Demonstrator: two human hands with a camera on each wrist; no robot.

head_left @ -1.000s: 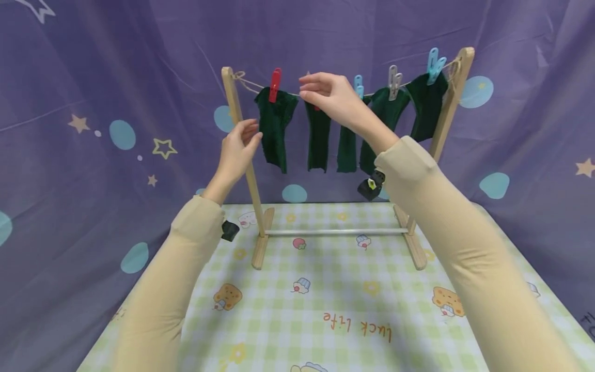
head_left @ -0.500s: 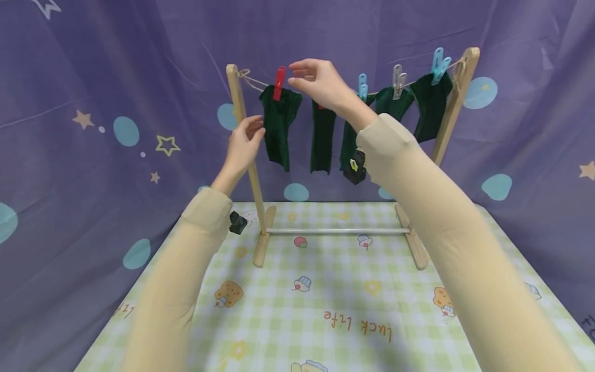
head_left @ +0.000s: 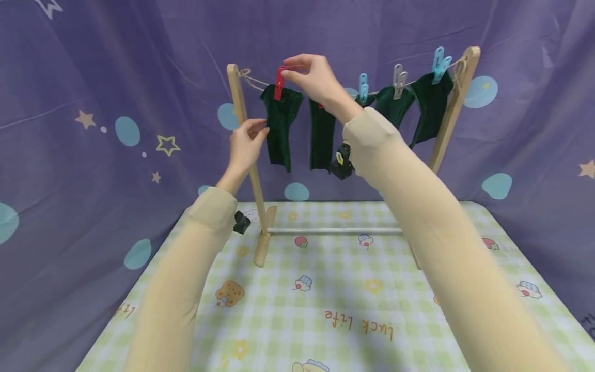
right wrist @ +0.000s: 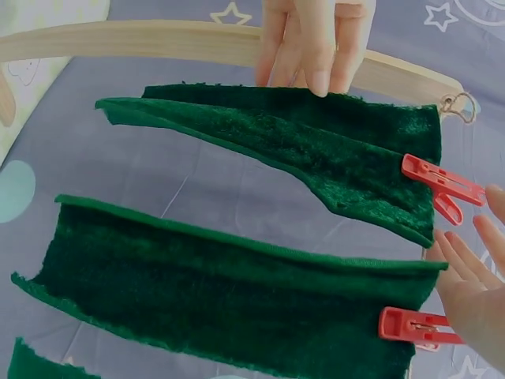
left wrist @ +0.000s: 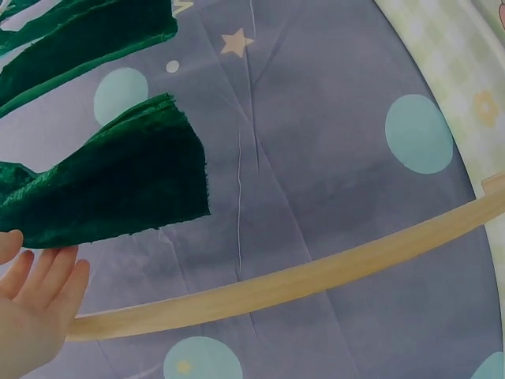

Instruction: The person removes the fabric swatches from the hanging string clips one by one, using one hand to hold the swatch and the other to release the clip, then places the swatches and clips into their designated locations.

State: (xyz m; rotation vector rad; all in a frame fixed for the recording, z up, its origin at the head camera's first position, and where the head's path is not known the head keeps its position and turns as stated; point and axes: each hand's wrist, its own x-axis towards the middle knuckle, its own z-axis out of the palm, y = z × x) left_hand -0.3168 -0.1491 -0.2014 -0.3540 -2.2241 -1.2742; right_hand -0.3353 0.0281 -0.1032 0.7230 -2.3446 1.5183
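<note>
Dark green velvet cloths hang in a row from a string line on a wooden rack [head_left: 256, 196]. My left hand [head_left: 246, 147] pinches the outer edge of the leftmost cloth [head_left: 279, 137], thumb in front and fingers behind in the left wrist view. A red clothespin [head_left: 279, 85] clips that cloth at its top. My right hand [head_left: 318, 80] reaches to this clothespin, with thumb and fingertips spread around its handles; in the right wrist view the handles stand apart. A second red clothespin [right wrist: 418, 325] clips the neighbouring cloth [right wrist: 221, 292].
Farther right, blue clothespins [head_left: 363, 88] and a grey clothespin [head_left: 398, 82] clip more green cloths. A white rod [head_left: 334, 230] joins the rack's feet. The rack stands on a checkered tablecloth [head_left: 334, 268], before a purple curtain [head_left: 153, 67].
My right hand has moved left along the line to the red clothespin on the leftmost cloth. My left hand has shifted slightly right and taken hold of that cloth's edge.
</note>
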